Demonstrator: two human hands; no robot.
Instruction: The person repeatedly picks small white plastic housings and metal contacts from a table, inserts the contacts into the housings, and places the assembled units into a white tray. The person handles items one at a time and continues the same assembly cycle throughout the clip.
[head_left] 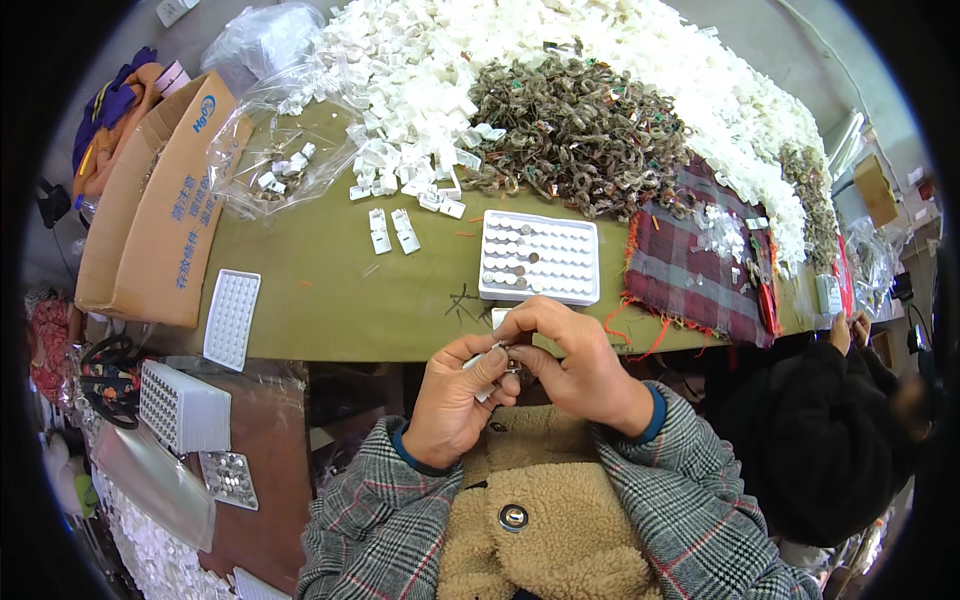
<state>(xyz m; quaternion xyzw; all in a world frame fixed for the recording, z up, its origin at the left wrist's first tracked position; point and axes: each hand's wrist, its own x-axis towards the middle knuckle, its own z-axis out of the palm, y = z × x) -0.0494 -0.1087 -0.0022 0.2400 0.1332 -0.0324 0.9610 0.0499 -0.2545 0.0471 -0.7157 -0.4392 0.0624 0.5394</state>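
Note:
Close together in front of my chest, at the table's near edge, both my hands are closed around one small white plastic casing. My left hand [450,405] grips the white casing [484,393] between thumb and fingers. The fingertips of my right hand [578,362] pinch at its upper end, where something small and shiny shows; its kind is hidden by the fingers. Just beyond my right hand lies another white piece [500,317], partly covered. Behind it sits a white tray [594,262] of small round pockets, several holding silvery button cells [532,257].
Two white casings [404,231] lie left of the tray. Farther back are heaps of white casings [400,110] and dark wired parts [580,130]. A plaid cloth [690,265] lies right, a cardboard box [150,220] left. Stacked trays [190,408] stand lower left. Another person [820,430] sits right.

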